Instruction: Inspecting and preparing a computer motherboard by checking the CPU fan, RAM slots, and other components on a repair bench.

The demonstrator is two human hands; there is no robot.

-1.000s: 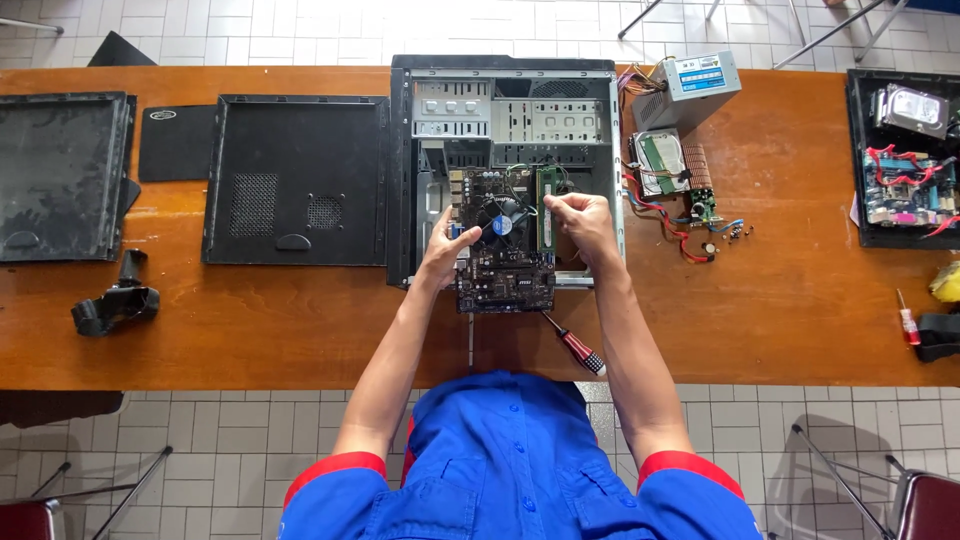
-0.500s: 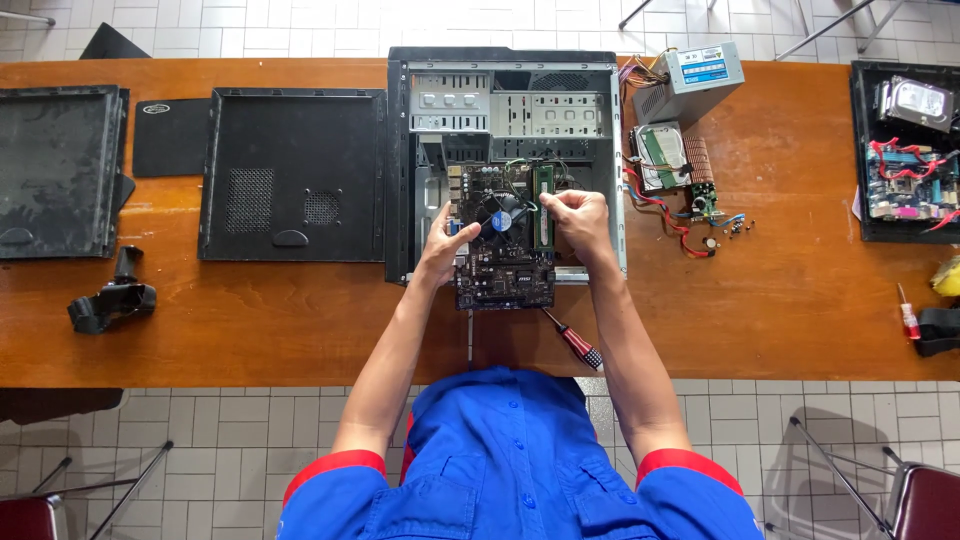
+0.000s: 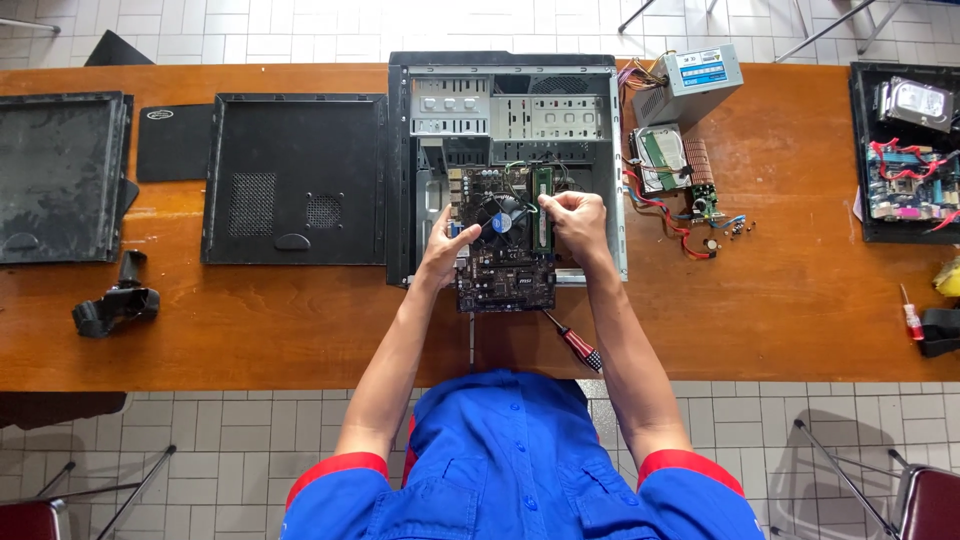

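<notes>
The motherboard (image 3: pixel 505 250) is a dark, flat board with a round black fan in its middle. It lies in the middle of the frame, partly inside the open case (image 3: pixel 505 95), and its lower edge sticks out onto the table.

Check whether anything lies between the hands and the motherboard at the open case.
Nothing visible does. The left hand is on the left edge of the motherboard, and the right hand is on its right side beside the green memory stick, in the open computer case.
</notes>
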